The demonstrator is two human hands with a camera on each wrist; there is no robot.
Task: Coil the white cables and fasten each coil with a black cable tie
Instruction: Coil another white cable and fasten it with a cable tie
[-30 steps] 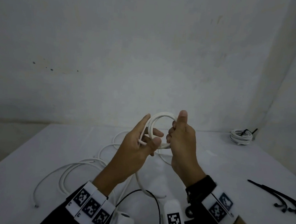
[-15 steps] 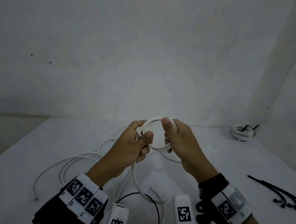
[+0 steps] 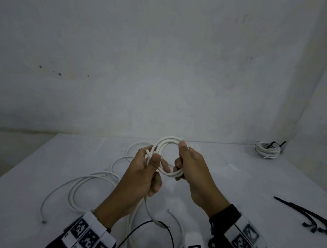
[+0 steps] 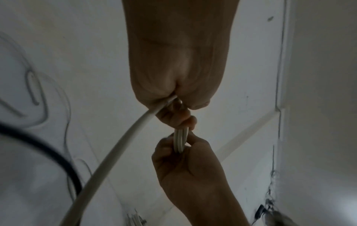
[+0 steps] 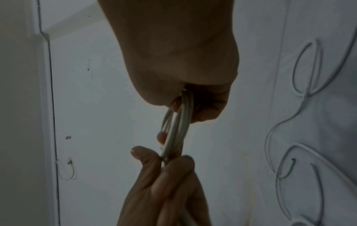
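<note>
Fingers of my left hand (image 3: 144, 172) and right hand (image 3: 192, 169) pinch opposite sides of the upright coil (image 3: 167, 158); its loose tail (image 3: 149, 213) drops from my left fingers toward the surface (image 3: 231, 185).

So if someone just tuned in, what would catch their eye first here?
The small white coil held up above the table's middle, the left hand gripping its left side and the right hand its right. Next, the loose white cable looping over the table at left, the tied coil at the far right corner, and the black cable ties at right.
</note>
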